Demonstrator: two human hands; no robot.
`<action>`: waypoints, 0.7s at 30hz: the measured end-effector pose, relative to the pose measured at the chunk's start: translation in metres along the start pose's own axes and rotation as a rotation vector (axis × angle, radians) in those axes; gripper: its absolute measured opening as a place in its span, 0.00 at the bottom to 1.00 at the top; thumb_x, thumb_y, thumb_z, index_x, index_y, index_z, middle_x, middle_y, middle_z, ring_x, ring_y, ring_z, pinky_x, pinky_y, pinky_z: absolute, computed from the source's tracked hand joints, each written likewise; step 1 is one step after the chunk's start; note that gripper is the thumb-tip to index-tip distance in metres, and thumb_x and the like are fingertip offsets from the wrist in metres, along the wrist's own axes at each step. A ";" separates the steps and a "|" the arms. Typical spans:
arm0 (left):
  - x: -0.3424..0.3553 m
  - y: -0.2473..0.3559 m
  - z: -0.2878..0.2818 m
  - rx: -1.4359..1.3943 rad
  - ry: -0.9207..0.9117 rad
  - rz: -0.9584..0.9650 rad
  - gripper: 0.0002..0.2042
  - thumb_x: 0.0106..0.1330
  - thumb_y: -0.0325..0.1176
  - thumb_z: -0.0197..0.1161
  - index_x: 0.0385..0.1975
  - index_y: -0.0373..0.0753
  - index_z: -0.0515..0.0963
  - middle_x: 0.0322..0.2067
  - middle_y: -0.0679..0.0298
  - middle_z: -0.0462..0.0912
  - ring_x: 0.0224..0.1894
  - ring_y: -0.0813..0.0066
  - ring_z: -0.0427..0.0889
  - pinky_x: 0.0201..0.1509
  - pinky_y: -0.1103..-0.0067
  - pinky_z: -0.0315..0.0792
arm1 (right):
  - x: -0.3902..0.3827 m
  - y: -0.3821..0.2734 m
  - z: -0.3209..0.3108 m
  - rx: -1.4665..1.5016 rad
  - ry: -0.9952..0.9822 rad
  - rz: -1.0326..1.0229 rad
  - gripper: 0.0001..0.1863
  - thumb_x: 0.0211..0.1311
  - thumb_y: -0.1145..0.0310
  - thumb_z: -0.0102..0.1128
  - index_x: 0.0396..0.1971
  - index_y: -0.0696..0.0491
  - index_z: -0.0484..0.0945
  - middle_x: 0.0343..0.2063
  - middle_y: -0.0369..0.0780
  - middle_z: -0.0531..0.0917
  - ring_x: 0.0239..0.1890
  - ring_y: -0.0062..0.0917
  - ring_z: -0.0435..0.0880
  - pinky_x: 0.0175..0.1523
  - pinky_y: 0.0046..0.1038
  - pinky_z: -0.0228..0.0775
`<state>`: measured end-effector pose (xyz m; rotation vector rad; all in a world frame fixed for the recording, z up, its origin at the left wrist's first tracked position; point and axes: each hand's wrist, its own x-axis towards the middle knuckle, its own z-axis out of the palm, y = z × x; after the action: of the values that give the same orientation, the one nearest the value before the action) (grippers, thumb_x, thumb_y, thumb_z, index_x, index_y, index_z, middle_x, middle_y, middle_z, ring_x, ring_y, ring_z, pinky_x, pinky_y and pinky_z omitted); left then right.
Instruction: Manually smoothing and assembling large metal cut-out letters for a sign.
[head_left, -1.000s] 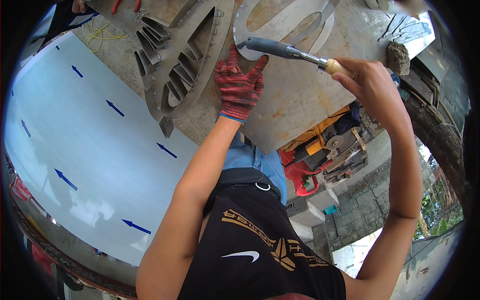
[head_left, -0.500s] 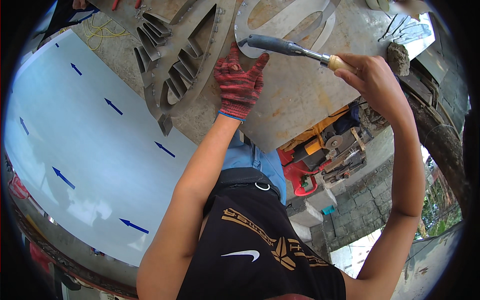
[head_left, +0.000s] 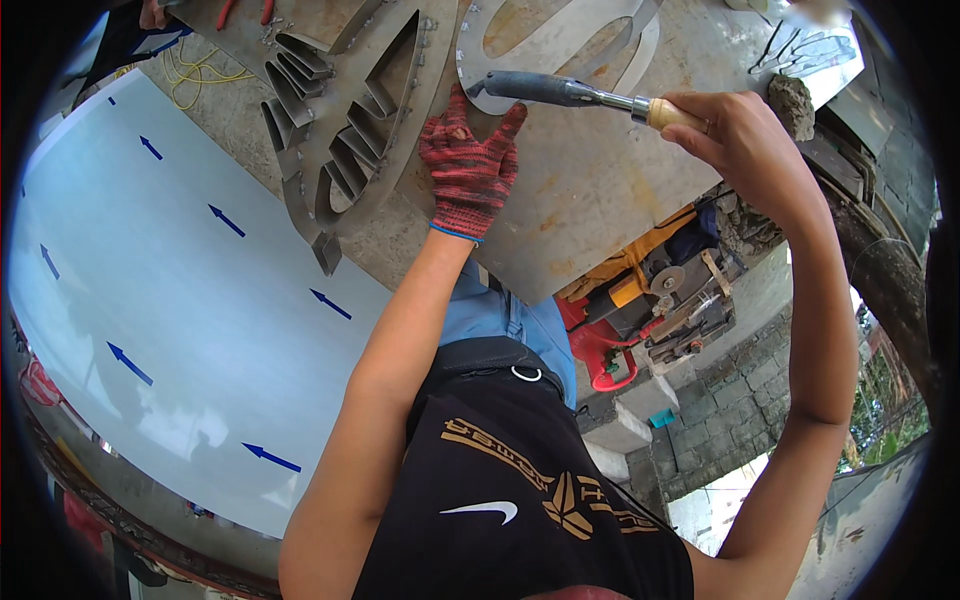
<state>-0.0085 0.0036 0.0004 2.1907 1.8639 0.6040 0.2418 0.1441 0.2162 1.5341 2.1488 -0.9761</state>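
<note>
My right hand (head_left: 725,135), bare, is wrapped round the wooden handle of a soldering iron (head_left: 545,88). Its thick dark grey barrel points left, and the bent tip meets the rim of a flat cut-out metal shape (head_left: 468,50) with oval openings. My left hand (head_left: 470,165), in a red and black knitted glove, lies by that rim. Its index finger and thumb are stretched apart on either side of the tip's area; whether they press the metal I cannot tell. To its left stands a metal form with upright bent strips (head_left: 345,140), dotted with small blobs along the edges.
Under the work lies a rust-stained metal sheet (head_left: 590,190). A large pale sheet with blue arrows (head_left: 200,300) spreads at the left. Below the table's right edge are an angle grinder (head_left: 640,287) and a red chair (head_left: 600,360). A stone lump (head_left: 790,105) sits at the right.
The view has shifted slightly, so the metal pieces and both hands appear a little further left. The iron's tip stays at the rim beside my gloved fingers.
</note>
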 end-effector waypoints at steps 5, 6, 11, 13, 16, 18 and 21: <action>0.001 -0.003 0.001 -0.027 0.001 -0.005 0.39 0.51 0.41 0.72 0.68 0.73 0.71 0.68 0.46 0.67 0.58 0.47 0.74 0.59 0.54 0.66 | -0.006 0.002 -0.001 0.040 0.037 0.010 0.15 0.66 0.63 0.68 0.47 0.57 0.86 0.21 0.49 0.77 0.22 0.40 0.76 0.34 0.39 0.69; 0.000 -0.002 0.001 -0.036 -0.005 -0.008 0.39 0.51 0.41 0.72 0.68 0.73 0.71 0.67 0.46 0.67 0.58 0.47 0.74 0.59 0.54 0.67 | -0.008 0.003 -0.001 0.065 0.055 0.022 0.15 0.66 0.63 0.68 0.47 0.57 0.86 0.21 0.49 0.77 0.22 0.40 0.76 0.34 0.39 0.69; 0.002 0.000 -0.005 -0.033 0.038 0.008 0.39 0.50 0.40 0.72 0.67 0.73 0.72 0.66 0.46 0.68 0.56 0.46 0.74 0.58 0.54 0.69 | -0.012 0.003 0.005 0.067 0.035 0.043 0.16 0.66 0.64 0.68 0.48 0.57 0.85 0.23 0.51 0.79 0.23 0.42 0.77 0.35 0.40 0.70; 0.001 0.000 -0.006 -0.040 0.053 0.020 0.39 0.49 0.39 0.72 0.67 0.73 0.73 0.65 0.46 0.68 0.56 0.46 0.74 0.57 0.54 0.70 | -0.014 0.002 0.009 0.068 0.042 0.027 0.16 0.66 0.63 0.68 0.49 0.56 0.85 0.24 0.51 0.80 0.24 0.44 0.77 0.35 0.40 0.70; 0.001 0.000 -0.009 -0.072 0.039 0.000 0.39 0.47 0.38 0.74 0.66 0.72 0.75 0.64 0.46 0.69 0.53 0.45 0.75 0.55 0.55 0.72 | -0.015 0.006 0.018 0.082 0.091 -0.036 0.16 0.66 0.64 0.67 0.50 0.56 0.85 0.27 0.53 0.81 0.28 0.47 0.79 0.37 0.42 0.71; 0.003 0.003 -0.012 -0.026 0.036 0.001 0.39 0.45 0.37 0.74 0.64 0.72 0.76 0.64 0.47 0.69 0.52 0.46 0.75 0.52 0.59 0.74 | -0.016 0.010 0.024 0.074 0.155 -0.075 0.17 0.66 0.64 0.67 0.50 0.56 0.84 0.28 0.53 0.82 0.31 0.49 0.81 0.40 0.43 0.72; 0.006 0.004 -0.016 -0.050 0.026 0.013 0.39 0.46 0.35 0.74 0.65 0.71 0.76 0.60 0.48 0.74 0.48 0.49 0.77 0.49 0.63 0.75 | -0.019 0.002 0.018 0.089 0.074 0.030 0.18 0.66 0.63 0.68 0.51 0.57 0.84 0.30 0.54 0.83 0.33 0.49 0.82 0.41 0.43 0.72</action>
<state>-0.0113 0.0072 0.0168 2.1755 1.8283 0.6774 0.2488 0.1186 0.2144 1.6641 2.1517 -1.0334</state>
